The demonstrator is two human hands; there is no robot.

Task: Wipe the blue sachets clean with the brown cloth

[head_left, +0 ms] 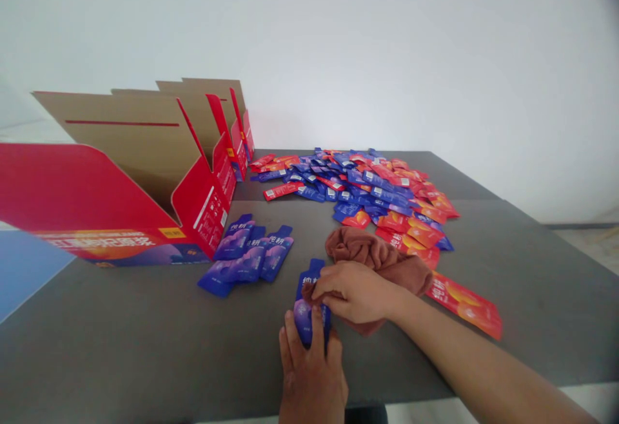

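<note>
My left hand [312, 366] lies on the grey table with its fingers stretched out and apart, pressing on the lower part of a blue-purple pouch [303, 314]. That pouch lies flat, its narrow neck pointing away from me. My right hand [355, 292] is closed on a brown cloth [358, 247]. A bunched tip of the cloth touches the pouch's printed front, and the rest lies crumpled behind and beneath the hand. The right hand hides part of the pouch's right side. Left of the pouch, several blue-purple pouches [249, 256] lie overlapping.
Open red cartons [198, 198] stand in a row on the left, flaps raised. A large mixed heap of red and blue pouches [358, 179] covers the table's [159, 340] far middle. One red-orange pouch [467, 305] lies beside my right forearm. A white wall rises behind.
</note>
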